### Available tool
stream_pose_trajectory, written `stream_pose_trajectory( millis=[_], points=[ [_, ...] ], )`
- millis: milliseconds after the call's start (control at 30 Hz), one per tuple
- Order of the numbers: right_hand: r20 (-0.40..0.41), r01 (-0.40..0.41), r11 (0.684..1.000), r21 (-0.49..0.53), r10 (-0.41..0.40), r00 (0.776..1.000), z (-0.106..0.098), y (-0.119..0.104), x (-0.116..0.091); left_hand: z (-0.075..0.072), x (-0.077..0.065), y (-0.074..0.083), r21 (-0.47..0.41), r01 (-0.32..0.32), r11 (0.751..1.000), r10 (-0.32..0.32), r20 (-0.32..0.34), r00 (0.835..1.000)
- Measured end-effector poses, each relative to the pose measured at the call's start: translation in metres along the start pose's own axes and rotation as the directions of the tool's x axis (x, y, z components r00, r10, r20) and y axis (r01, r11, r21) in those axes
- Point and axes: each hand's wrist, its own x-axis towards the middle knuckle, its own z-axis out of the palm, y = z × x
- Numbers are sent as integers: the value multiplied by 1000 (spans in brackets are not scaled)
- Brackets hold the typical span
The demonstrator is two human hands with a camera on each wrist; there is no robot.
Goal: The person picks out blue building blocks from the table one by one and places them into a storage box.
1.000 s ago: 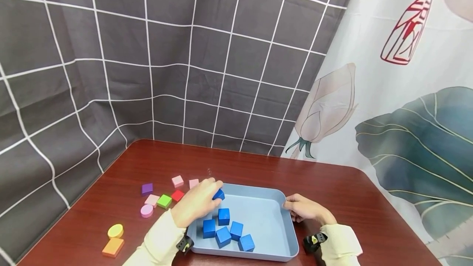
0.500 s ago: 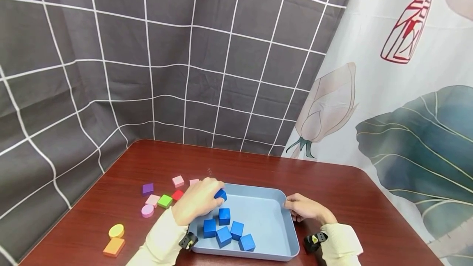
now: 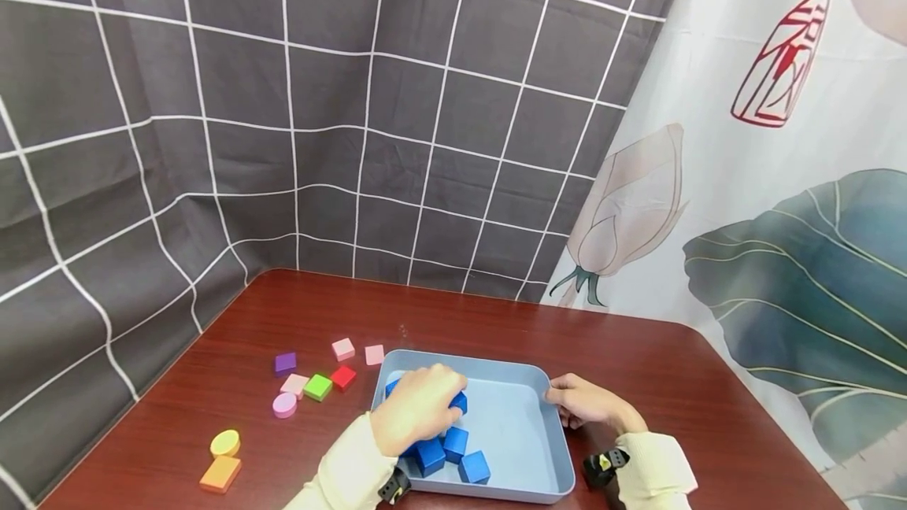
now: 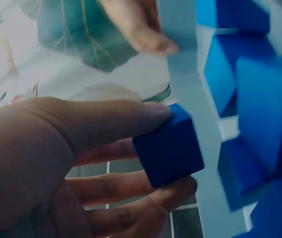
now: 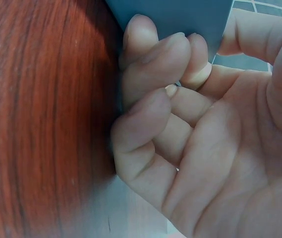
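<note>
My left hand [image 3: 421, 408] is over the left part of a light blue tray [image 3: 510, 423], pinching a blue cube [image 4: 169, 148] between thumb and fingers. In the left wrist view several other blue cubes [image 4: 264, 109] lie beside it in the tray. The head view shows cubes [image 3: 473, 467] grouped near the tray's front left, partly covered by the hand, and another blue cube [image 3: 392, 386] peeking out behind it. My right hand [image 3: 584, 400] grips the tray's right wall, thumb at the rim; its fingers [image 5: 150, 114] curl against the outside in the right wrist view.
Left of the tray on the red-brown table [image 3: 305, 313] lie a purple block [image 3: 286, 363], several pink pieces [image 3: 343, 349], a green block [image 3: 318, 387] and a red block [image 3: 343, 378]. A yellow disc [image 3: 225, 443] and an orange block [image 3: 220, 474] lie nearer. Curtains hang behind.
My left hand has moved right and slightly nearer, from the tray's left edge to over its cubes, a blue cube in its fingers. A cube now shows behind it. The right hand stays put.
</note>
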Motion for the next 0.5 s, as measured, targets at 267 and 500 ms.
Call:
stream_pose_trajectory(
  millis=[267,500],
  points=[
    [-5,-2,1000,2,2,1000,0,0,0,7,0,19,39,-96,995,94,32,995],
    [-2,-6,1000,8,6,1000,-1,0,0,17,-1,27,58,-181,982,179,41,983]
  ],
)
